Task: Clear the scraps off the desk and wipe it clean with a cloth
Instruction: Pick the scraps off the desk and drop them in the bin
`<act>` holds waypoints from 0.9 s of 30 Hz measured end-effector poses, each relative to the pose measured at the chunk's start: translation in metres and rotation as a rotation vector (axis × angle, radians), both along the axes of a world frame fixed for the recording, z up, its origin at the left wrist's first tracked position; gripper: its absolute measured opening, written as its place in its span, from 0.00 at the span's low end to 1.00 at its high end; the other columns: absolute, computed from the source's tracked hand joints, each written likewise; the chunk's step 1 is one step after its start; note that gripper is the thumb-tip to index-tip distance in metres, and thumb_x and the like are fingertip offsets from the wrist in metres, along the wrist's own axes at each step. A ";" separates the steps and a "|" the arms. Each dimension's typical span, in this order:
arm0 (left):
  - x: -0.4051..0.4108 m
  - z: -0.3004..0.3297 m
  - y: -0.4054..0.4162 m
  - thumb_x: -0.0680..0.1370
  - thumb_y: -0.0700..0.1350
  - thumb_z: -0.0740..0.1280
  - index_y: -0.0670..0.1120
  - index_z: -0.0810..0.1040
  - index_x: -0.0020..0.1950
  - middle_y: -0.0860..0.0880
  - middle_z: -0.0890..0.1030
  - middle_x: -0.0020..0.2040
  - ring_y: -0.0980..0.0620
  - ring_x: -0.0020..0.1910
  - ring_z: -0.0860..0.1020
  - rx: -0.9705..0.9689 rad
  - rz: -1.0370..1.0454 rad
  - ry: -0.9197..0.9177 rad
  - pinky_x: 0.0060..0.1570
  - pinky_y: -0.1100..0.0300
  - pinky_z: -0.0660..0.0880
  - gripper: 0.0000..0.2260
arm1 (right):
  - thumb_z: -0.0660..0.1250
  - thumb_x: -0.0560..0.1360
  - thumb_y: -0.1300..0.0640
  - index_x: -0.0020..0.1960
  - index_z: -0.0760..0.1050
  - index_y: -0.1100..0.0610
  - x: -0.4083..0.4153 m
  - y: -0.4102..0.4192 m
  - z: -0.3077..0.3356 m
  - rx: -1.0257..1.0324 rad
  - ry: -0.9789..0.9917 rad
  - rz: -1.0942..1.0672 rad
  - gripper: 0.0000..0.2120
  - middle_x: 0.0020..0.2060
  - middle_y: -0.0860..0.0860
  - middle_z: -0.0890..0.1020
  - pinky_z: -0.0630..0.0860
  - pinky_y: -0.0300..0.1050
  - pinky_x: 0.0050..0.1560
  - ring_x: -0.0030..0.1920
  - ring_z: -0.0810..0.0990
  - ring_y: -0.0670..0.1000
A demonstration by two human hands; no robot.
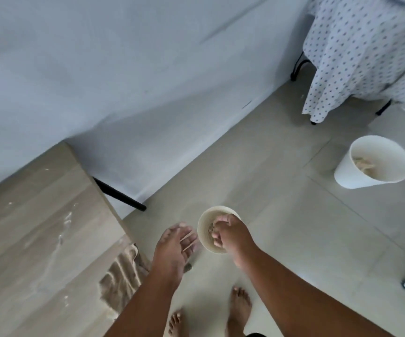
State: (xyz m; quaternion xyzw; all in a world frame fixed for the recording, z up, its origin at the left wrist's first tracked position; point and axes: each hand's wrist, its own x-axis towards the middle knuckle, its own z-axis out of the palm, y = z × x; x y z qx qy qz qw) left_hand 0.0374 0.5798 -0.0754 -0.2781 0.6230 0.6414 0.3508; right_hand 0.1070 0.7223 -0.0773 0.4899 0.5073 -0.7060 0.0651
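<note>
My right hand (231, 235) grips a small cream bowl (205, 229) by its near rim, above the floor. Its fingers curl over the edge onto brownish scraps (211, 228) inside. Just left of the bowl, my left hand (172, 249) points its fingers at the bowl and holds a few thin pale sticks (188, 240) under them. The wooden desk (38, 227) fills the lower left, with white smears and crumbs on its top. A brown striped cloth (121, 276) lies at the desk's right edge, partly hidden by my left forearm.
A white waste bin (347, 173) with pale scraps inside stands on the tiled floor at the right. A dotted cloth (357, 57) drapes a black-legged frame at the back right. The desk's black leg (121, 197) slants toward the wall. My bare feet (239, 310) are below.
</note>
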 end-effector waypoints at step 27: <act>-0.021 0.129 -0.465 0.83 0.41 0.66 0.44 0.79 0.54 0.47 0.81 0.42 0.52 0.35 0.80 -0.082 0.374 0.335 0.37 0.59 0.76 0.03 | 0.68 0.78 0.56 0.49 0.79 0.50 -0.093 -0.371 0.129 0.441 0.298 0.596 0.03 0.45 0.51 0.85 0.83 0.59 0.51 0.45 0.85 0.54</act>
